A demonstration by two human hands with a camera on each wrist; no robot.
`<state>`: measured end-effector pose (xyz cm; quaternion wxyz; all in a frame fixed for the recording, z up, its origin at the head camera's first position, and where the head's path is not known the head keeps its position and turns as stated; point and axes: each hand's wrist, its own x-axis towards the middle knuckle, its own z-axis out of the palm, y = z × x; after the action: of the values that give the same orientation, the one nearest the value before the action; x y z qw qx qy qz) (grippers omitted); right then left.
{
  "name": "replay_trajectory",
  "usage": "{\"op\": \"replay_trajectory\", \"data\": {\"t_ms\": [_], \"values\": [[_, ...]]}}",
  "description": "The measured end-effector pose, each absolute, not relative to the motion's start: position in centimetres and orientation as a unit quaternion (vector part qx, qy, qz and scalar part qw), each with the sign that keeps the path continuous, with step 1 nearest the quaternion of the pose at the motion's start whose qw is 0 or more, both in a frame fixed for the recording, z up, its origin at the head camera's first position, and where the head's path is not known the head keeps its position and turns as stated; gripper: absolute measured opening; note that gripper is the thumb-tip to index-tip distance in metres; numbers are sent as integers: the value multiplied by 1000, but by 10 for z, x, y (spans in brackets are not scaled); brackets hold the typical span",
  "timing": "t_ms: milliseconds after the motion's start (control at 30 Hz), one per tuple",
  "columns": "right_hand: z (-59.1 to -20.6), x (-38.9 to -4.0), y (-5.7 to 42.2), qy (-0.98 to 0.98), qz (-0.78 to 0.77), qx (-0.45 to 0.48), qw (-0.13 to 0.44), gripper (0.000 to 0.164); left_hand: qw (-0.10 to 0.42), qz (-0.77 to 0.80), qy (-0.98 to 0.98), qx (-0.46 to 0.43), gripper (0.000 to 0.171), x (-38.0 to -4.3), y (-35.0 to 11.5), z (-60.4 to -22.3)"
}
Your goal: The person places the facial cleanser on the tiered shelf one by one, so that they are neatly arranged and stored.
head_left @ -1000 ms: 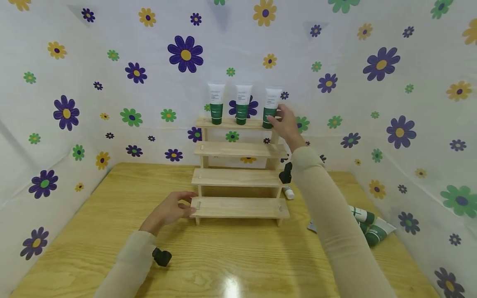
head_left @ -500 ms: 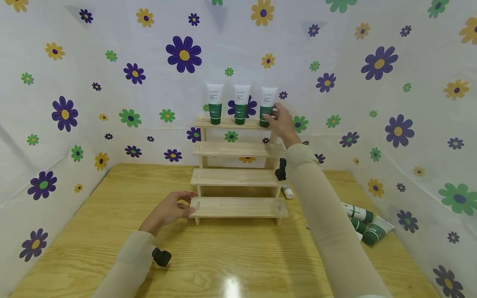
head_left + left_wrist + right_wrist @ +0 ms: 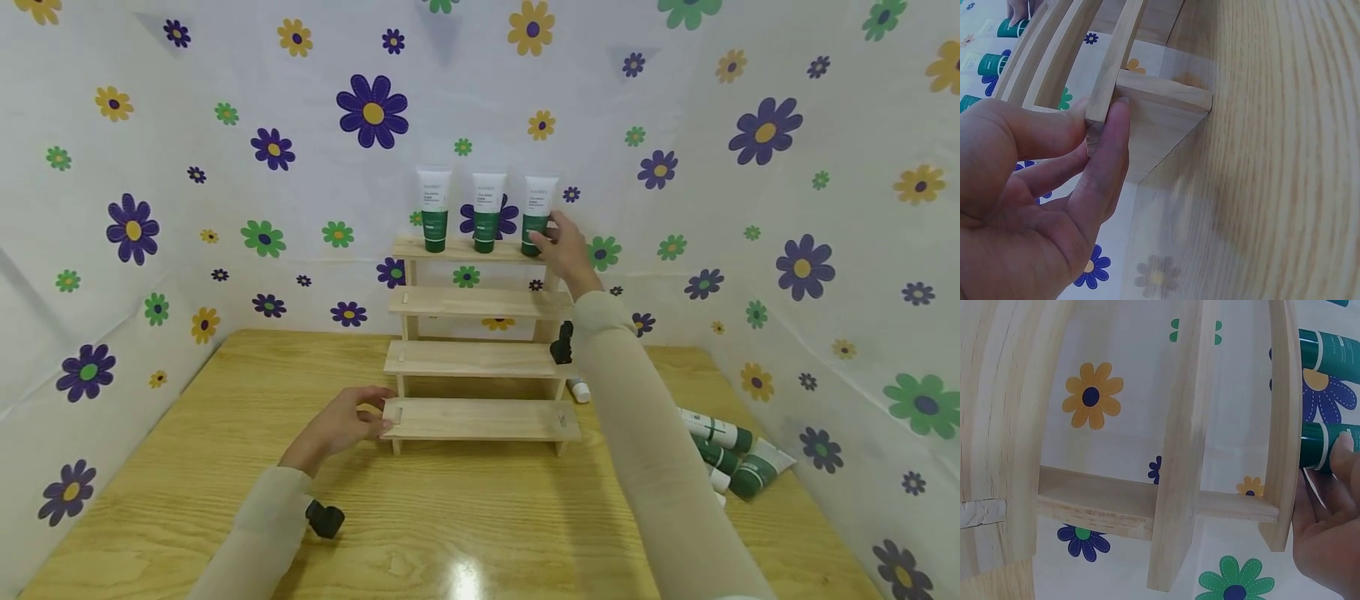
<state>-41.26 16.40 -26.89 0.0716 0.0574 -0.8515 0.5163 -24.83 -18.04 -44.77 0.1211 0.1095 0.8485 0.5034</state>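
A wooden tiered shelf (image 3: 480, 358) stands on the table, with green and white squeeze tubes upright along its top board. My right hand (image 3: 564, 250) pinches the rightmost tube (image 3: 537, 208) low on its green part, and the tube's base meets the board. The middle tube (image 3: 488, 212) and the left tube (image 3: 434, 208) stand apart from it. At the lowest board's left end, my left hand (image 3: 347, 423) pinches the wood between thumb and fingers. In the left wrist view the thumb lies on one face of that board (image 3: 1110, 75) and a finger on the other.
Several more tubes (image 3: 757, 467) lie in a pile on the table at the right, partly behind the right sleeve. One white-capped tube (image 3: 579, 390) lies by the shelf's right side. Flower-printed cloth (image 3: 300, 167) encloses the back and sides of the wooden table (image 3: 480, 517).
The rightmost tube and my right hand have shifted slightly left along the top board, mostly in the first half second. My left hand keeps its place on the lowest board.
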Motion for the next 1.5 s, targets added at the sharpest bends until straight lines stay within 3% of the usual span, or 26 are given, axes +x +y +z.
{"op": "replay_trajectory", "data": {"t_ms": [1033,1500], "values": [[-276,-416,170,-863,496,55,77,51,119,506,846,115,50,-247,-181,-447],[-268,-408,184,-854,513,72,50,52,121,498,853,99,51,-247,-181,-446]]}}
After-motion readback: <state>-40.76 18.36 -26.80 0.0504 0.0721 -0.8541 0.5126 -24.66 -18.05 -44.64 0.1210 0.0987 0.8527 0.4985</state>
